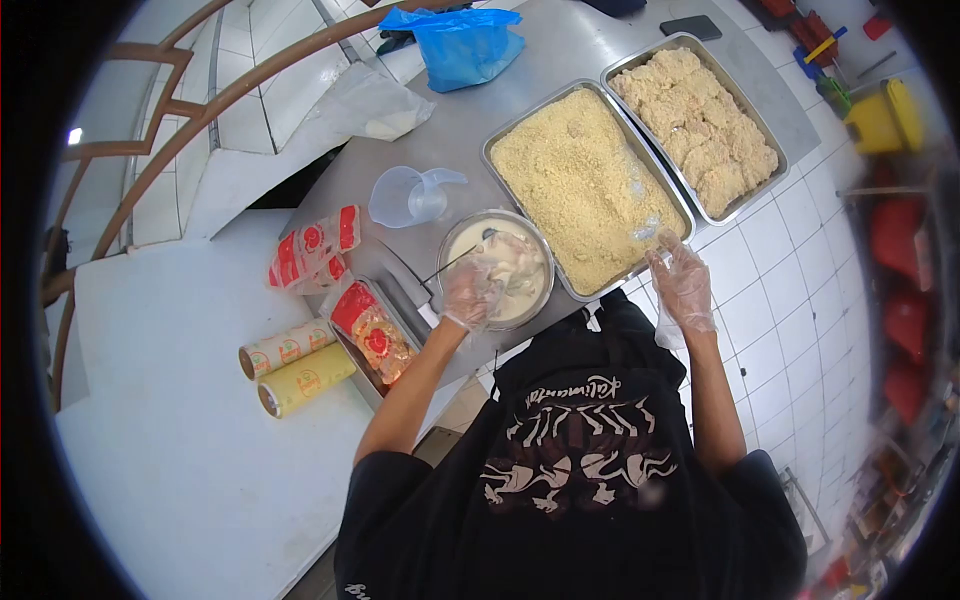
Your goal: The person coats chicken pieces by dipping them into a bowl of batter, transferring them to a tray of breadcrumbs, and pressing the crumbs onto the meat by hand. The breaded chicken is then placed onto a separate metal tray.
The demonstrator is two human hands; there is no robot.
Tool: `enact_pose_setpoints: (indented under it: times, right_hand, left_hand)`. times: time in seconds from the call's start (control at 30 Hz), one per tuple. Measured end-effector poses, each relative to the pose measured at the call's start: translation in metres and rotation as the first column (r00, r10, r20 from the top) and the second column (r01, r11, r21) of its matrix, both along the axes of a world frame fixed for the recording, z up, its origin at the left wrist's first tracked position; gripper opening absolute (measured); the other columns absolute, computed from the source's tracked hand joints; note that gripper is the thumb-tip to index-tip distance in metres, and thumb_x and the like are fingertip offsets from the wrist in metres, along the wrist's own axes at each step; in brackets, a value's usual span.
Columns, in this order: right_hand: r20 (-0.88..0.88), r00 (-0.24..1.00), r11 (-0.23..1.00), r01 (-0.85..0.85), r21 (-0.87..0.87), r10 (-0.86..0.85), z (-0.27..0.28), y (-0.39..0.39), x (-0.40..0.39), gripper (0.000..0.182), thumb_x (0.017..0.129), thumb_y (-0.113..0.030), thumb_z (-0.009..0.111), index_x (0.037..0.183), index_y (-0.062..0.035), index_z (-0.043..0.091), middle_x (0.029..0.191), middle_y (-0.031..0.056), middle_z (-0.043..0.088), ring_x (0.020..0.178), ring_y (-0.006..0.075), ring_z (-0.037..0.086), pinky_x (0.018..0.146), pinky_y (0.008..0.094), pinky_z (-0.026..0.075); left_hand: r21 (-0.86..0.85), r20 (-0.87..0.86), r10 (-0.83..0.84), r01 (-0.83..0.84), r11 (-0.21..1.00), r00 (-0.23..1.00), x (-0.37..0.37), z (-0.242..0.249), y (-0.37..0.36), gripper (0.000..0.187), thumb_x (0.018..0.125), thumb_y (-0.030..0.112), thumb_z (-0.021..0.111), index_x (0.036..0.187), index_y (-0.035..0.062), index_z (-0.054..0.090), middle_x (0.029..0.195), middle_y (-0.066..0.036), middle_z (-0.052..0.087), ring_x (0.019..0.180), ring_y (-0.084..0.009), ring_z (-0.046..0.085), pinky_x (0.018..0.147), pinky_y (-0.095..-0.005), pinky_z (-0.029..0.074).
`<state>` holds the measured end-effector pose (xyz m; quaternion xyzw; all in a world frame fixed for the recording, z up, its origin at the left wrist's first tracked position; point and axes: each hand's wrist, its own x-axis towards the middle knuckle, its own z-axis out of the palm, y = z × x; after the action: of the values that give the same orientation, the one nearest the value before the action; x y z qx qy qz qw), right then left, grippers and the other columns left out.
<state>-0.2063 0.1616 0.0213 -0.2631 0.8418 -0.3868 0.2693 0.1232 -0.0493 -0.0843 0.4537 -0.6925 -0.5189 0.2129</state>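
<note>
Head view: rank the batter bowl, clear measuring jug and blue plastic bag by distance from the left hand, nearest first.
1. Batter bowl: left hand is in it.
2. Clear measuring jug: beyond the bowl, to its left.
3. Blue plastic bag: far end of the counter.

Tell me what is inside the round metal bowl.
The round metal bowl holds pale creamy batter and a spoon. The gloved left hand covers whatever it grips.

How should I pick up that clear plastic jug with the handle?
Probably by the handle of the clear measuring jug. It sticks out toward the tray of breadcrumbs, so come from that side, above the bowl of batter. The jug stands upright, open on top, with bare counter around it.
</note>
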Motion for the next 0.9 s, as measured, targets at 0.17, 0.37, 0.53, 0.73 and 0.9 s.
enact_pose_setpoints:
  times: [0.17, 0.37, 0.53, 0.73, 0.9]
  right_hand:
    - [0.051, 0.998, 1.000, -0.023, 0.013, 0.022, 0.003, -0.005, 0.004, 0.045, 0.090, -0.024, 0.070, 0.126, 0.0032, 0.062, 0.122, 0.0215, 0.066, 0.118, 0.0326, 0.062, 0.101, 0.0350, 0.046]
    - [0.033, 0.994, 0.993, -0.101, -0.056, 0.103, -0.005, -0.010, 0.001, 0.045, 0.090, -0.026, 0.068, 0.124, 0.0028, 0.063, 0.123, 0.0222, 0.066, 0.118, 0.0331, 0.062, 0.102, 0.0354, 0.045]
    - [0.038, 0.984, 0.985, -0.174, -0.009, 0.174, 0.004, -0.017, -0.008, 0.049, 0.091, -0.025, 0.070, 0.129, 0.0039, 0.060, 0.125, 0.0192, 0.066, 0.119, 0.0263, 0.062, 0.103, 0.0325, 0.044]
    - [0.042, 0.984, 0.985, -0.175, -0.001, 0.175, -0.006, -0.016, -0.015, 0.047, 0.091, -0.025, 0.070, 0.128, 0.0026, 0.061, 0.125, 0.0193, 0.066, 0.119, 0.0275, 0.061, 0.102, 0.0336, 0.044]
    - [0.046, 0.982, 0.983, -0.183, -0.010, 0.184, -0.005, -0.013, -0.024, 0.046, 0.090, -0.027, 0.068, 0.124, 0.0036, 0.063, 0.119, 0.0248, 0.066, 0.114, 0.0361, 0.064, 0.099, 0.0371, 0.048]
  left_hand:
    - [0.097, 0.256, -0.022, -0.003, 0.995, 0.966, -0.009, 0.077, 0.002, 0.030, 0.085, 0.020, 0.070, 0.109, 0.0014, 0.068, 0.099, -0.015, 0.072, 0.086, -0.0268, 0.068, 0.077, -0.0373, 0.053]
    - [-0.058, 0.489, 0.029, -0.001, 0.998, 0.872, -0.017, 0.111, 0.003, 0.029, 0.087, 0.020, 0.069, 0.109, 0.0008, 0.068, 0.097, -0.018, 0.072, 0.084, -0.0299, 0.069, 0.075, -0.0384, 0.053]
    - [-0.233, 0.531, 0.012, 0.133, 0.964, 0.847, -0.010, 0.138, -0.001, 0.031, 0.085, 0.025, 0.070, 0.106, 0.0018, 0.068, 0.096, -0.020, 0.071, 0.090, -0.0364, 0.067, 0.080, -0.0426, 0.051]
    - [-0.363, 0.725, 0.049, 0.321, 0.875, 0.687, -0.019, 0.194, 0.000, 0.036, 0.082, 0.028, 0.070, 0.108, 0.0026, 0.067, 0.095, -0.021, 0.068, 0.095, -0.0409, 0.062, 0.088, -0.0501, 0.047]
    - [-0.367, 0.768, 0.059, 0.362, 0.857, 0.638, -0.034, 0.223, 0.014, 0.037, 0.080, 0.027, 0.072, 0.106, 0.0018, 0.066, 0.102, -0.026, 0.064, 0.100, -0.0440, 0.059, 0.090, -0.0505, 0.047]
